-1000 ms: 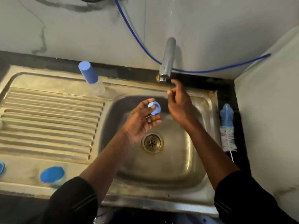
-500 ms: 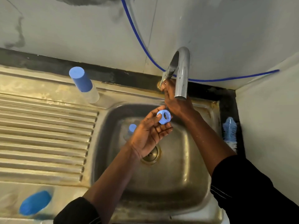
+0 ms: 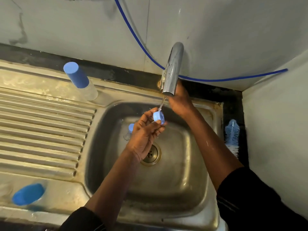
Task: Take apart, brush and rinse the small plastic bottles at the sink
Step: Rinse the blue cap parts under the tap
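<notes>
1. Now your left hand (image 3: 145, 132) pinches the blue screw ring (image 3: 159, 117) under the tap's (image 3: 173, 69) thin stream, over the sink basin (image 3: 183, 180).
2. Your right hand (image 3: 179, 99) sits behind the tap; its fingers are hidden, so you cannot tell its grip.
3. A small bottle (image 3: 130, 130) lies in the basin beside your left hand.

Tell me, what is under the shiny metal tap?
A thin water stream falls onto the small blue plastic cap pinched by the left hand. The right hand reaches behind the shiny metal tap, fingers hidden.
</notes>
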